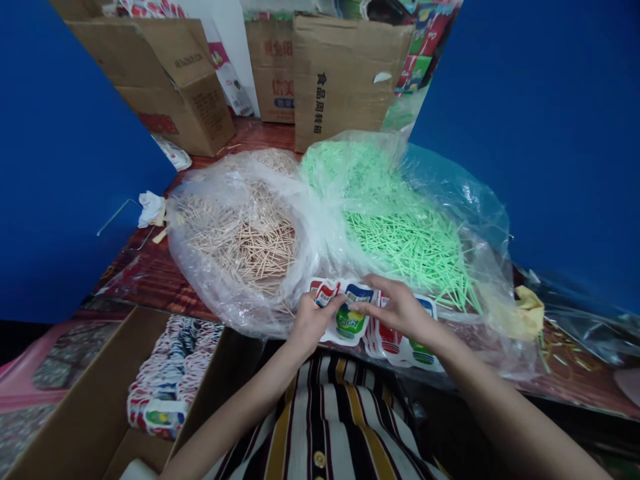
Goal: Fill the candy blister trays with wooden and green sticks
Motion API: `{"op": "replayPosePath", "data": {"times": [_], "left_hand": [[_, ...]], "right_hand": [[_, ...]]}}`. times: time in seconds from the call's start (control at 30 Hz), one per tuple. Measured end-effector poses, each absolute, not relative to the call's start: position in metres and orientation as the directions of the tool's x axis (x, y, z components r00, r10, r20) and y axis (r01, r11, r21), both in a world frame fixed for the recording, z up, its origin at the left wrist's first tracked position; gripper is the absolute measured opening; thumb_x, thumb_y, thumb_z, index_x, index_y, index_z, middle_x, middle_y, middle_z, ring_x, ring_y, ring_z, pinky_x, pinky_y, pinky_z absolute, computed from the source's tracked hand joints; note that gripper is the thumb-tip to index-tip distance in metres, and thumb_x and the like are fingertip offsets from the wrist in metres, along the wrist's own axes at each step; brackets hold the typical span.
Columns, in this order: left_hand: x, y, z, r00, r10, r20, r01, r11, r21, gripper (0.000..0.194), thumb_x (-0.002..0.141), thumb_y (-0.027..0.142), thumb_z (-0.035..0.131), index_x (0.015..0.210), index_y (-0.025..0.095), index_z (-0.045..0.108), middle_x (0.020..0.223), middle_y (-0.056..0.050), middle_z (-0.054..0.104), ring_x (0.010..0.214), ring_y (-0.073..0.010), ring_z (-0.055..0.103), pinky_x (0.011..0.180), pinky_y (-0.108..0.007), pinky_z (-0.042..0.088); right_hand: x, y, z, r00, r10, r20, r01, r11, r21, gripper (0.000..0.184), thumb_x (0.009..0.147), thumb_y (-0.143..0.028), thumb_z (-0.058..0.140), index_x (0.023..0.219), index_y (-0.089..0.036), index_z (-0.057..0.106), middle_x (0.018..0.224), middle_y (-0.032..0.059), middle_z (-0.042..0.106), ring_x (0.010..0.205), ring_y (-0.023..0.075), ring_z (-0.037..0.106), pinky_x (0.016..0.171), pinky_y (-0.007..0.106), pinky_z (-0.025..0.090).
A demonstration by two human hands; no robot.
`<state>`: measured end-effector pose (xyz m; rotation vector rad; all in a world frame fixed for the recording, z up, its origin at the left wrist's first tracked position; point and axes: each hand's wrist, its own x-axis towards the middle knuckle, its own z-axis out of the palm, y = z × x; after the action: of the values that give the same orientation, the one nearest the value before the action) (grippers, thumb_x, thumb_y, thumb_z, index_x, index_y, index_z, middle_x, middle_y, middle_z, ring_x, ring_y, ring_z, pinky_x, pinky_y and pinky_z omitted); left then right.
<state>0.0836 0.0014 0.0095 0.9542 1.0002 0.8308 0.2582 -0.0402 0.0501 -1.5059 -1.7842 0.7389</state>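
My left hand [311,321] and my right hand [397,308] meet at the table's near edge, both pinching one small printed packet [350,321] with a green and yellow label. Under my right hand lies a short stack of similar red, blue and green packets [400,347]. Just behind the hands sit two open clear plastic bags: one full of pale wooden toothpicks [245,233] on the left, one full of green plastic sticks [400,233] on the right.
A cardboard box [75,400] at lower left holds bundled packets [170,373]. More cardboard boxes [345,73] stand at the back of the table. Crumpled white tissue [151,208] lies at the left edge and yellow material [527,308] at the right.
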Motion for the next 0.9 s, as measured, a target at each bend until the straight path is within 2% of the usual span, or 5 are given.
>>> {"op": "replayPosePath", "data": {"times": [0.13,0.23,0.3,0.57,0.9], "left_hand": [[0.084,0.001,0.013,0.304,0.906,-0.296,-0.207,0.366,0.907,0.034,0.065,0.041,0.076,0.085,0.014,0.069,0.072,-0.001,0.070,0.061,-0.0146,0.062,0.058,-0.024,0.049],[0.083,0.000,0.017,0.369,0.884,-0.287,-0.254,0.392,0.884,0.037,0.065,0.039,0.077,0.091,0.014,0.069,0.079,-0.003,0.072,0.069,-0.0166,0.065,0.065,-0.027,0.052],[0.081,0.000,0.020,0.395,0.870,-0.295,-0.274,0.418,0.866,0.039,0.063,0.036,0.079,0.094,0.013,0.068,0.083,-0.005,0.072,0.073,-0.0176,0.066,0.070,-0.030,0.053],[0.084,-0.007,0.011,0.415,0.841,-0.347,-0.238,0.468,0.851,0.032,0.062,0.031,0.079,0.086,0.012,0.069,0.073,-0.005,0.072,0.061,-0.0185,0.066,0.062,-0.032,0.054],[0.102,-0.025,0.019,0.559,0.778,-0.287,-0.165,0.443,0.881,0.028,0.065,0.028,0.075,0.089,0.013,0.070,0.088,-0.007,0.073,0.074,-0.0194,0.066,0.071,-0.032,0.052]], "right_hand": [[0.248,-0.041,0.047,-0.006,1.000,-0.012,0.139,-0.011,-0.990,0.066,0.068,-0.034,0.078,0.123,-0.022,0.043,0.091,0.0024,0.068,0.078,0.0182,0.066,0.068,0.031,0.054],[0.244,-0.041,0.041,-0.004,0.994,-0.109,-0.024,-0.109,-0.994,0.044,0.067,-0.034,0.077,0.103,-0.017,0.059,0.087,0.0031,0.071,0.078,0.0181,0.068,0.072,0.032,0.056],[0.245,-0.042,0.036,0.047,0.991,-0.126,-0.058,-0.124,-0.991,0.034,0.067,-0.033,0.077,0.093,-0.016,0.064,0.086,0.0035,0.072,0.077,0.0183,0.068,0.074,0.033,0.056],[0.251,-0.062,0.032,0.239,0.956,-0.169,-0.150,-0.136,-0.979,0.036,0.054,-0.028,0.085,0.083,-0.016,0.068,0.074,0.0028,0.074,0.064,0.0198,0.069,0.064,0.033,0.059],[0.261,-0.101,0.036,0.362,0.917,-0.166,-0.121,-0.130,-0.984,0.043,0.054,-0.027,0.085,0.091,-0.018,0.066,0.077,0.0032,0.075,0.067,0.0213,0.070,0.066,0.034,0.060]]}}
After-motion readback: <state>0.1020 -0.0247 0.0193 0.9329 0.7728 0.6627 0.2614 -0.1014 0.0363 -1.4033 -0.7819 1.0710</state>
